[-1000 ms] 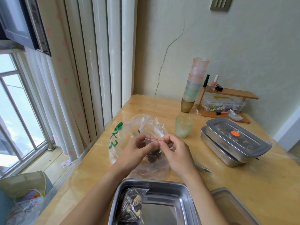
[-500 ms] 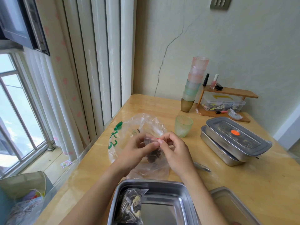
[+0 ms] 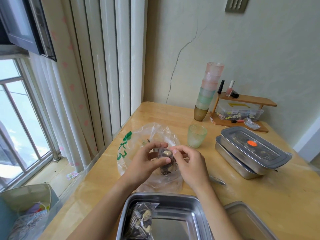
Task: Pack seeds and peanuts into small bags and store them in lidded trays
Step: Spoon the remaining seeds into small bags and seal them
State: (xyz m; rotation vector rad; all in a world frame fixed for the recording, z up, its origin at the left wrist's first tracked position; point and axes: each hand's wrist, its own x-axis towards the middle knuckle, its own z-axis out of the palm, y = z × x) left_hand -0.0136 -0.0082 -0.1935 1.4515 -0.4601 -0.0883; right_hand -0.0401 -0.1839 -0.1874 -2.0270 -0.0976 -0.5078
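obs., standing by the table (image 3: 277, 187):

- left hand (image 3: 147, 163): fingers and thumb curled round a small bag (image 3: 166, 154), which it holds above the table top. dark seeds and a few pale peanuts show through the clear film.
- right hand (image 3: 190, 164): thumb and forefinger pinch the same small bag at its upper right edge; other fingers loosely curled. whether the bag mouth is sealed, cannot tell.
- under both hands lies a big clear plastic bag (image 3: 131, 149) with green print, crumpled flat on the wood.
- open tray (image 3: 173, 198), steel, at the near edge, just below the wrists. one filled bag (image 3: 142, 220) lies in its left half, against the left wall.
- second steel piece (image 3: 245, 217) to the right of the open tray, partly cut off by the frame; tray or lid, cannot tell.
- lidded trays (image 3: 251, 149): two stacked on the right side, the upper one askew, with an orange spot on its clear lid.
- green cup (image 3: 197, 135) upright between the big bag and the lidded trays.
- slim metal tool (image 3: 217, 180) lies flat beside the right wrist.
- stack of cups (image 3: 209, 89) and a wooden shelf (image 3: 247, 99) at the far wall.
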